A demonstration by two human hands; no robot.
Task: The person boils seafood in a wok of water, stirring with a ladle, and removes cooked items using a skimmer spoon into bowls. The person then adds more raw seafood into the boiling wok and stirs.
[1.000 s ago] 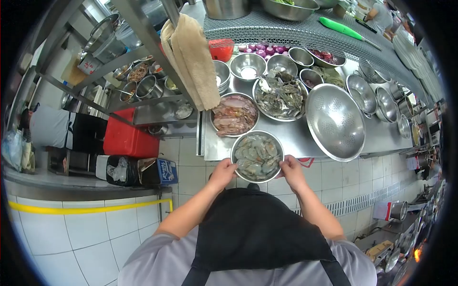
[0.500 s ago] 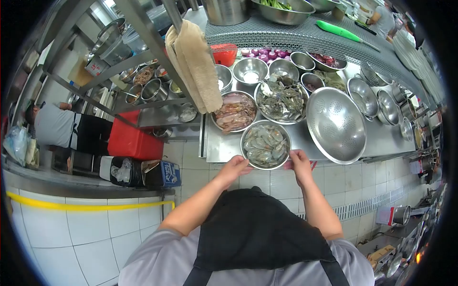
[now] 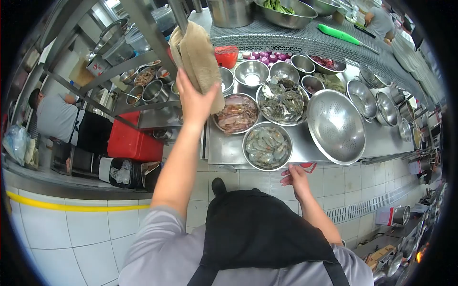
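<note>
My left hand point(image 3: 194, 104) is raised to a beige cloth point(image 3: 199, 55) hanging on the metal shelf post, with thumb and fingers on either side of its lower part. Some fingertips are hidden. My right hand point(image 3: 296, 180) is off the counter's front edge, fingers loosely apart and holding nothing. Just above it, a steel bowl of raw shrimp point(image 3: 267, 146) sits at the counter edge, touched by neither hand. Behind it stand a bowl of squid point(image 3: 236, 113) and a bowl of cut crab point(image 3: 282, 103). A large steel colander point(image 3: 336, 127) lies to their right.
A wire-mesh shelf point(image 3: 286, 38) crosses above the counter, bearing a green-handled tool point(image 3: 339, 34) and a bowl of green vegetables point(image 3: 287, 14). At left are a red box point(image 3: 131, 140) and a person in grey point(image 3: 59, 117). A floor drain point(image 3: 365, 205) runs at right.
Both hands have let go of the shrimp bowl, which stays on the counter. My left hand has moved up and left to the cloth; my right has dropped slightly below the bowl.
</note>
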